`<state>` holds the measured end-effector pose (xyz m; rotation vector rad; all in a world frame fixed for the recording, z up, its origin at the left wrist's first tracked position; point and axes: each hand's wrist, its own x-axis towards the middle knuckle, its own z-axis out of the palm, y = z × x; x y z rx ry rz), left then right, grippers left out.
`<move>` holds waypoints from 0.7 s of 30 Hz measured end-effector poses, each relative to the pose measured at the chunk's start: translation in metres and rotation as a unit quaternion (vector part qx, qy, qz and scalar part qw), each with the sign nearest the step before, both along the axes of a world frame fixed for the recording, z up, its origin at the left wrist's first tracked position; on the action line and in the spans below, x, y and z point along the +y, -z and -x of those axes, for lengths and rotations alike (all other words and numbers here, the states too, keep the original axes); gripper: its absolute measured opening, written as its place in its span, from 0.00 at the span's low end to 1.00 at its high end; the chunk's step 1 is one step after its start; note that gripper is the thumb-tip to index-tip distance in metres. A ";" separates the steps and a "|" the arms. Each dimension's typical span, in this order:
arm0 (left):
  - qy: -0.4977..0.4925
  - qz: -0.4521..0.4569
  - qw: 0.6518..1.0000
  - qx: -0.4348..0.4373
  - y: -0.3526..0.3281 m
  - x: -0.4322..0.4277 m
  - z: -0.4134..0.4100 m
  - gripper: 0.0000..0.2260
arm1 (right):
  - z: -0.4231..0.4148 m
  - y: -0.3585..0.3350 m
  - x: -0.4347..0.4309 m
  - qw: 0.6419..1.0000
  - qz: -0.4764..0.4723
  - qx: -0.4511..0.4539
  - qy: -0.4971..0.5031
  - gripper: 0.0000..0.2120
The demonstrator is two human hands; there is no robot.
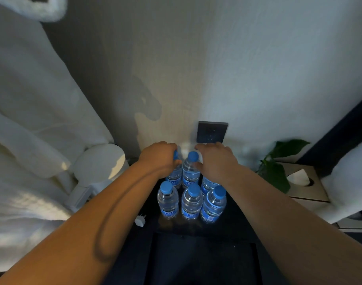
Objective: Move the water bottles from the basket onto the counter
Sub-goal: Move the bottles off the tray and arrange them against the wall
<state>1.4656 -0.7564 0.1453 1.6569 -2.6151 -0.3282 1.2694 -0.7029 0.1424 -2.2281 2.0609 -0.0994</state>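
Head view: 6 water bottles [191, 200] upright on dark counter [233, 225], below wall socket [212, 132].

Pale textured wall [217, 58], dark outlet [212, 132] low on it. White robe [32, 99] hanging left, kettle [102, 161] beneath. Plant [278, 161] and tissue box [303, 182] right. Dim, light from right.

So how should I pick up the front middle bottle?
Take the front middle bottle by its cap and neck, coming straight down from above. It stands upright with other bottles close on both sides, so your hand probably can't wrap around its body, but the blue cap sticks up free. Pinch just under the cap and lift straight up.
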 end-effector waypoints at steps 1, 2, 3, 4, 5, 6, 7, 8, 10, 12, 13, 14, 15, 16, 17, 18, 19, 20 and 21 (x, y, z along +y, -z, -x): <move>-0.004 0.001 1.000 -0.008 -0.001 0.000 0.001 0.13 | 0.004 -0.001 0.003 1.000 -0.005 0.002 0.008 0.25; -0.007 0.000 1.000 -0.015 -0.002 0.000 0.003 0.13 | 0.008 -0.002 0.005 1.000 -0.014 0.006 0.018 0.26; -0.011 -0.002 1.000 -0.018 -0.003 -0.001 0.004 0.13 | 0.014 -0.004 0.008 0.999 -0.025 0.007 0.032 0.26; -0.014 -0.004 1.000 -0.021 -0.003 -0.001 0.004 0.13 | 0.019 -0.006 0.010 0.998 -0.038 0.004 0.050 0.27; -0.017 -0.005 1.000 -0.025 -0.003 -0.001 0.005 0.13 | 0.024 -0.007 0.011 0.996 -0.053 0.001 0.067 0.26; -0.020 -0.004 0.999 -0.031 -0.003 0.000 0.006 0.13 | 0.029 -0.008 0.012 0.994 -0.071 -0.001 0.080 0.26; -0.023 0.000 0.999 -0.035 -0.004 0.000 0.007 0.15 | 0.032 -0.009 0.012 0.992 -0.087 -0.003 0.086 0.24; -0.024 0.008 0.999 -0.036 -0.004 0.001 0.009 0.17 | 0.033 -0.010 0.011 0.991 -0.099 -0.005 0.087 0.23; -0.008 0.025 1.000 -0.015 -0.004 0.002 0.014 0.21 | 0.033 -0.010 0.011 0.991 -0.100 -0.010 0.092 0.19; 0.027 0.029 0.999 0.030 -0.005 0.003 0.021 0.22 | 0.030 -0.008 0.011 0.992 -0.078 -0.012 0.095 0.16; 0.045 0.023 0.998 0.045 -0.005 0.003 0.024 0.22 | 0.029 -0.007 0.010 0.993 -0.063 -0.015 0.096 0.15; 0.060 0.016 0.997 0.051 -0.006 0.003 0.028 0.22 | 0.029 -0.006 0.009 0.994 -0.049 -0.021 0.096 0.14; 0.070 0.011 0.996 0.049 -0.006 0.003 0.031 0.21 | 0.029 -0.006 0.007 0.994 -0.039 -0.030 0.095 0.14; 0.075 0.010 0.996 0.045 -0.005 0.002 0.033 0.20 | 0.029 -0.006 0.006 0.994 -0.034 -0.038 0.092 0.14; 0.075 0.011 0.996 0.044 -0.005 0.002 0.034 0.20 | 0.029 -0.006 0.005 0.995 -0.032 -0.042 0.087 0.14; 0.072 0.013 0.996 0.044 -0.004 0.001 0.035 0.19 | 0.030 -0.006 0.004 0.995 -0.030 -0.045 0.081 0.13; 0.067 0.016 0.997 0.045 -0.003 0.001 0.035 0.18 | 0.030 -0.006 0.003 0.996 -0.028 -0.050 0.072 0.12; 0.063 0.018 0.997 0.046 -0.001 0.000 0.035 0.18 | 0.031 -0.006 0.002 0.996 -0.023 -0.057 0.063 0.11; 0.062 0.017 0.997 0.048 0.000 0.000 0.035 0.18 | 0.032 -0.005 0.002 0.996 -0.018 -0.063 0.053 0.10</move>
